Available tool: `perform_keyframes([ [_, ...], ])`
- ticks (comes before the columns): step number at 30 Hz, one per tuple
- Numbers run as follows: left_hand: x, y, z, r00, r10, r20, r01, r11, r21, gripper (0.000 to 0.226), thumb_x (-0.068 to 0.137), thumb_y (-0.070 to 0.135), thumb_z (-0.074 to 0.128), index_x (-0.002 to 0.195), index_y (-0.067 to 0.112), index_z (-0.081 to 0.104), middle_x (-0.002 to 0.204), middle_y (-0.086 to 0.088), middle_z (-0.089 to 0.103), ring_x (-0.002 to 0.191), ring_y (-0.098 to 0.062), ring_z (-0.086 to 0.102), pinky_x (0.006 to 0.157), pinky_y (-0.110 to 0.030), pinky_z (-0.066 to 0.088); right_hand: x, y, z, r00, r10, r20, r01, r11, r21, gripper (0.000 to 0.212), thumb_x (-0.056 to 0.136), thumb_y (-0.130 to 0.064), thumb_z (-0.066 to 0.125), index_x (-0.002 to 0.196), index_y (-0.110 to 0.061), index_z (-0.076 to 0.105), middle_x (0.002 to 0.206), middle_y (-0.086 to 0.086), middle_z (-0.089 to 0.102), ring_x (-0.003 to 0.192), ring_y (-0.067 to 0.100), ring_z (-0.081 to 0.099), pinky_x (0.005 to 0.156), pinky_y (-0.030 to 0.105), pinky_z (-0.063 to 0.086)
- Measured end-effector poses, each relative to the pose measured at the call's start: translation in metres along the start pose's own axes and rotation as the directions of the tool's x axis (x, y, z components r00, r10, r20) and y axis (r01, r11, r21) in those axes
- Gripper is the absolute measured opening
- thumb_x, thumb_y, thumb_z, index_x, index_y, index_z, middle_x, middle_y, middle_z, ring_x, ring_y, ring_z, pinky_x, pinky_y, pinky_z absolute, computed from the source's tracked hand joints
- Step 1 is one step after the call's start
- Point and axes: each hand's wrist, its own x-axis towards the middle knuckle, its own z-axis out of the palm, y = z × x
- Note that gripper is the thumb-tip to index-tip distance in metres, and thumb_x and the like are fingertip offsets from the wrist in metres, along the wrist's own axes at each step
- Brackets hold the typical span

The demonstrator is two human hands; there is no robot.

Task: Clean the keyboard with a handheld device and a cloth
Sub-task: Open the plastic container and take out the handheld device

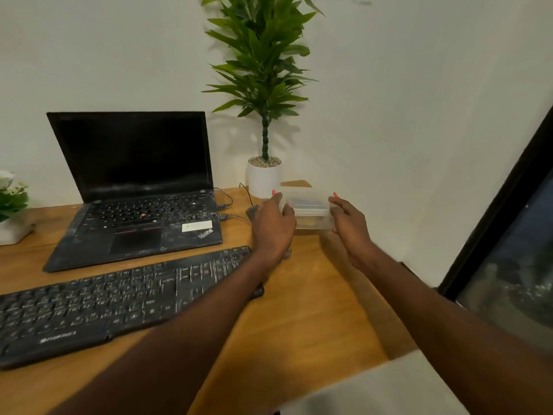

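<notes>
A dusty black keyboard (119,301) lies across the front left of the wooden desk (314,310). At the back right stands a clear plastic container (311,211) with something dark and flat inside; what it is I cannot make out. My left hand (273,223) grips the container's left end, thumb on the front and fingers over the back. My right hand (350,223) touches its right end with fairly straight fingers. No cloth or handheld device is plainly visible.
A dusty open laptop (134,205) sits behind the keyboard, with cables to its right. A dark mouse (252,211) shows beside my left hand. A tall plant in a white pot (263,178) stands behind the container. A small plant (12,205) is far left, a dark window (508,265) to the right.
</notes>
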Motion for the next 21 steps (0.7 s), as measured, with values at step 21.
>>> perform_keyframes([
  [21,-0.133,0.011,-0.003,0.977,-0.042,-0.207,0.023,0.996,-0.091,0.026,0.106,0.032,0.055,0.123,0.018,0.068,0.078,0.018,0.063,0.070,-0.021,0.071,0.065,-0.046,0.062,-0.119,0.022,-0.045,0.975,-0.077,-0.210,0.056,0.993,-0.106,0.038,0.104,-0.040,0.053,0.138,-0.028,0.064,0.132,-0.008,0.068,0.119,0.013,0.063,0.104,0.039,0.054],
])
